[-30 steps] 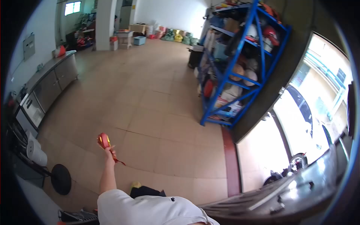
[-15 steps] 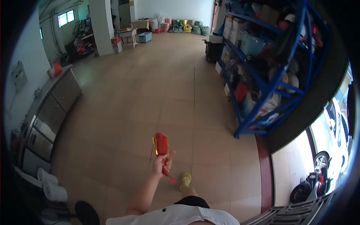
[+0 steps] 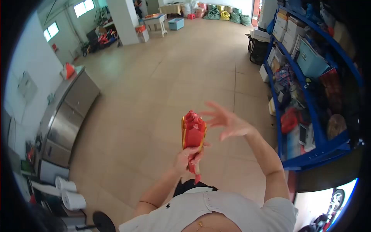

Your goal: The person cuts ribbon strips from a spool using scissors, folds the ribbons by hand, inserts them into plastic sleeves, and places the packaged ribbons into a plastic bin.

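A red packet with gold edges stands upright in front of my body, its top crumpled and a red tail hanging below. My left hand has its fingers wrapped round the packet's lower part. My right hand is raised just right of the packet's top, open, with fingers spread and slightly blurred. A gap shows between most of its fingers and the packet; I cannot tell whether a fingertip touches it.
A blue shelf rack loaded with boxes and bags runs along the right. On the left stands a steel cabinet, with white paper rolls nearer me. A small table, a blue bin and several sacks are farther off.
My right hand has come into view and risen beside the packet. My left hand has lifted the packet higher and closer. The view has shifted, bringing the shelf rack nearer.
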### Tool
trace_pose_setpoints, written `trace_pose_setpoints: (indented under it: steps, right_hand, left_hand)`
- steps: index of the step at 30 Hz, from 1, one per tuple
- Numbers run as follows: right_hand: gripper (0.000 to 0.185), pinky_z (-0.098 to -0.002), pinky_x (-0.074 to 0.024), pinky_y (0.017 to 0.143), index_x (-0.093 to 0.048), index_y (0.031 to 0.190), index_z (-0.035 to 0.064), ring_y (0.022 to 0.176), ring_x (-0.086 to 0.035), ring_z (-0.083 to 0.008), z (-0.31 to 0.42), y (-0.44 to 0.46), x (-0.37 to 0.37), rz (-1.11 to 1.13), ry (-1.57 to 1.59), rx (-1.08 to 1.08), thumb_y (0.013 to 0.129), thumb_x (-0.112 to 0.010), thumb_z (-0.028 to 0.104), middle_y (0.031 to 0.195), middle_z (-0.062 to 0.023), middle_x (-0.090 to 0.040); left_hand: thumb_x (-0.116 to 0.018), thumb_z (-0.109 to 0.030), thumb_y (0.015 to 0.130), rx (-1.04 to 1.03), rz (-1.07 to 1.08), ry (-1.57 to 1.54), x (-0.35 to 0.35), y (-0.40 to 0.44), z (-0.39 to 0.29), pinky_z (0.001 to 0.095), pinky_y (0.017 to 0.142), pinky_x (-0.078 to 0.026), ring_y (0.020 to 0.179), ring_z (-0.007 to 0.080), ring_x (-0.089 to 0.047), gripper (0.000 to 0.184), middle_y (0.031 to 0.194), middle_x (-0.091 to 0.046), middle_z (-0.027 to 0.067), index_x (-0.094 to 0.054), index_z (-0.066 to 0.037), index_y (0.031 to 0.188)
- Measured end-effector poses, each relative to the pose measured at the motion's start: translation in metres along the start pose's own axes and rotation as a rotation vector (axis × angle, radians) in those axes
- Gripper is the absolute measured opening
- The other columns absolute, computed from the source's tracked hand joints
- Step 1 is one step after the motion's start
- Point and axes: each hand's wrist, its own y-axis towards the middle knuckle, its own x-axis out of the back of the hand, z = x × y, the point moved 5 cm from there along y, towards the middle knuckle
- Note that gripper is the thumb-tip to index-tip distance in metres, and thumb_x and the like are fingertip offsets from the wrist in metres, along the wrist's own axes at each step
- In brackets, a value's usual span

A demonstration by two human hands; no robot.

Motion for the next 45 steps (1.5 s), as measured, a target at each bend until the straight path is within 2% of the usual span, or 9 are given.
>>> trace_pose_setpoints:
  steps: [1, 4, 7, 15, 21, 25, 30, 39, 45]
  right_hand:
    - [0.085, -0.033, -0.0403, 0.091, -0.017, 0.137, 0.0112, 0.11, -0.047, -0.0236, -0.002, 0.04, 0.006, 0.129, -0.008, 0.012, 0.072, -0.072, 0.02, 0.133, -0.0142, -0.035]
    - [0.087, -0.0352, -0.0441, 0.086, -0.021, 0.136, 0.0084, 0.103, -0.052, -0.0212, -0.012, 0.112, 0.066, -0.155, 0.096, 0.048, 0.068, -0.074, 0.024, 0.123, -0.0153, -0.046]
    - [0.064, -0.0318, -0.0463, 0.082, -0.034, 0.13, 0.0054, 0.096, -0.056, -0.0183, -0.019, 0.159, 0.176, -0.523, 0.279, 0.036, 0.076, -0.067, 0.015, 0.11, -0.0128, -0.056]
    - [0.031, -0.0272, -0.0489, 0.074, -0.052, 0.113, 0.0019, 0.082, -0.06, -0.0151, -0.116, 0.285, 0.44, -0.844, 0.327, 0.035, 0.083, -0.056, 0.006, 0.093, -0.0106, -0.063]
    - [0.022, -0.0256, -0.0483, 0.073, -0.055, 0.106, 0.0005, 0.082, -0.059, -0.0138, -0.138, 0.478, 0.642, -0.659, 0.209, 0.153, 0.084, -0.053, 0.004, 0.089, -0.0108, -0.063]
    - [0.015, -0.0252, -0.0485, 0.073, -0.056, 0.099, -0.0005, 0.081, -0.059, -0.0121, -0.154, 0.59, 0.737, -0.38, 0.141, 0.222, 0.084, -0.053, 0.003, 0.089, -0.0102, -0.063]
    - [0.011, -0.0231, -0.0494, 0.067, -0.058, 0.093, -0.0014, 0.072, -0.06, -0.0113, -0.206, 0.709, 0.888, -0.413, 0.004, 0.241, 0.083, -0.056, 0.003, 0.084, -0.0096, -0.064]
    - [0.011, -0.0207, -0.0476, 0.061, -0.062, 0.091, -0.0017, 0.068, -0.058, -0.0087, -0.246, 0.791, 1.237, -1.285, -0.15, 0.344, 0.082, -0.057, 0.003, 0.077, -0.0069, -0.064]
    - [0.012, -0.0204, -0.0475, 0.062, -0.062, 0.091, -0.0031, 0.069, -0.058, -0.0094, -0.283, 0.855, 1.457, -1.387, -0.069, 0.526, 0.082, -0.059, 0.005, 0.075, -0.0071, -0.063]
  left_hand:
    - [-0.04, -0.026, 0.081, 0.012, 0.017, -0.008, 0.017, 0.033, -0.011, 0.0201, 0.042, -0.027, 0.044, 0.0067, -0.031, 0.034, 0.054, -0.038, -0.0003, -0.049, 0.002, 0.099]
    - [-0.042, -0.027, 0.08, 0.193, 0.041, 0.0, 0.063, 0.131, -0.046, 0.0214, 0.042, -0.028, 0.043, 0.0086, -0.033, 0.033, 0.054, -0.039, 0.0009, -0.047, 0.001, 0.097]
    - [-0.044, -0.025, 0.078, 0.203, 0.168, -0.057, 0.06, 0.242, -0.108, 0.0216, 0.042, -0.028, 0.043, 0.0089, -0.033, 0.037, 0.054, -0.039, 0.0017, -0.047, 0.003, 0.103]
    - [-0.044, -0.022, 0.078, 0.296, 0.229, 0.133, 0.167, 0.529, -0.171, 0.0211, 0.043, -0.028, 0.044, 0.0081, -0.032, 0.039, 0.056, -0.039, 0.0024, -0.046, 0.003, 0.107]
    - [-0.043, -0.021, 0.08, 0.294, 0.199, -0.187, 0.235, 0.723, -0.296, 0.0183, 0.044, -0.028, 0.046, 0.0056, -0.032, 0.036, 0.059, -0.039, 0.0002, -0.046, 0.001, 0.108]
    - [-0.045, -0.021, 0.078, 0.213, 0.09, -0.063, 0.302, 0.825, -0.363, 0.0196, 0.043, -0.029, 0.046, 0.0063, -0.034, 0.036, 0.059, -0.04, 0.0015, -0.047, 0.001, 0.106]
    - [-0.049, -0.021, 0.076, 0.152, -0.007, 0.102, 0.391, 0.99, -0.431, 0.0205, 0.042, -0.03, 0.045, 0.0079, -0.035, 0.036, 0.058, -0.042, 0.0031, -0.049, 0.002, 0.103]
    - [-0.049, -0.02, 0.077, 0.617, 0.365, -0.015, 0.427, 1.387, -0.533, 0.0183, 0.042, -0.027, 0.046, 0.0058, -0.032, 0.027, 0.06, -0.038, 0.0008, -0.047, -0.003, 0.097]
    - [-0.025, -0.062, 0.085, 0.689, 0.776, -0.515, 0.423, 1.61, -0.588, 0.0192, 0.037, -0.027, 0.045, 0.0059, -0.031, 0.068, 0.058, -0.034, -0.0002, -0.044, -0.001, 0.108]
